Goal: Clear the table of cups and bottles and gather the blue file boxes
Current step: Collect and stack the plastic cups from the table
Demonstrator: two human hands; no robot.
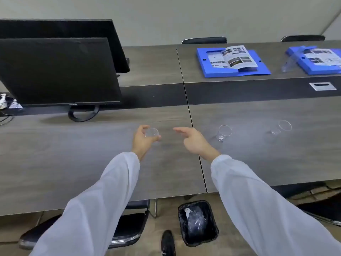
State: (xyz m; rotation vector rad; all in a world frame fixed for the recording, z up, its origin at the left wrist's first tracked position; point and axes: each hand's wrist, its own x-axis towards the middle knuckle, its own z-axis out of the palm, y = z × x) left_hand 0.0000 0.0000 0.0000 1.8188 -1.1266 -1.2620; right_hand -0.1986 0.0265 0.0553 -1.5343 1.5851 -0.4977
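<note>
Two black monitors (59,71) stand at left; a lined bin (198,223) sits underneath.

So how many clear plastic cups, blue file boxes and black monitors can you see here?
Clear plastic cups: 3, one held in the left hand at, two on the table at and
Blue file boxes: 2
Black monitors: 2
Total: 7

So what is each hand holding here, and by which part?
Left hand grips a clear plastic cup around its side wall. Right hand holds nothing.
</note>
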